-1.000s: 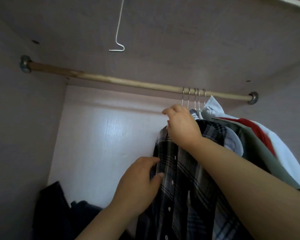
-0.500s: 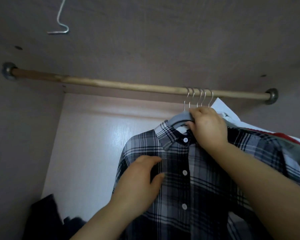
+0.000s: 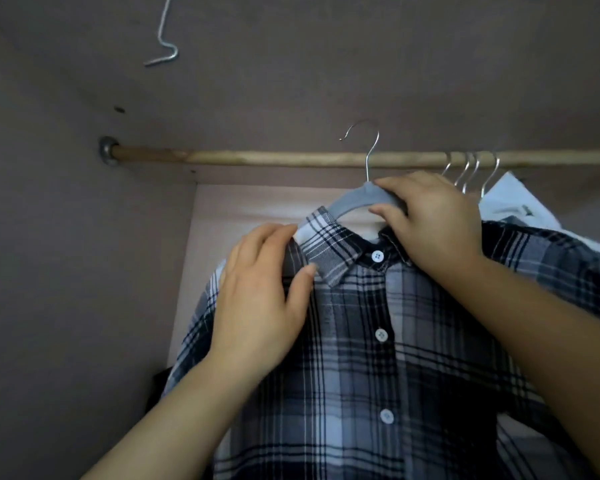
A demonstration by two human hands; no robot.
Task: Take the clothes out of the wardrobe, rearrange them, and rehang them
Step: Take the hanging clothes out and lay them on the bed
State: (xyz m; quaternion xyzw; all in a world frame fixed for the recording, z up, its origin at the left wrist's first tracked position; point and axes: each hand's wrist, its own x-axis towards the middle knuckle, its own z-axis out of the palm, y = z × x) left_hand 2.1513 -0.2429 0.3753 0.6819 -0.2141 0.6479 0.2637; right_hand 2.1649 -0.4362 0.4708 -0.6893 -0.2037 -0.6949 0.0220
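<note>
- Now: shirt (image 3: 378, 358) on hanger (image 3: 354, 199), hook clear above rail (image 3: 257, 157); right hand (image 3: 430, 220) grips hanger, left hand (image 3: 260, 306) holds shirt shoulder.
- Other hangers (image 3: 489, 178) hang on rail; likely most work left.

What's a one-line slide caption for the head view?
Head view: right hand grips a grey hanger carrying a plaid shirt, its hook above the wooden rail, left hand holding the shoulder.

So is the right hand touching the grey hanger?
Touching. The head view shows the right hand gripping the grey hanger beside its hook, fingers over the top and thumb underneath.
</note>
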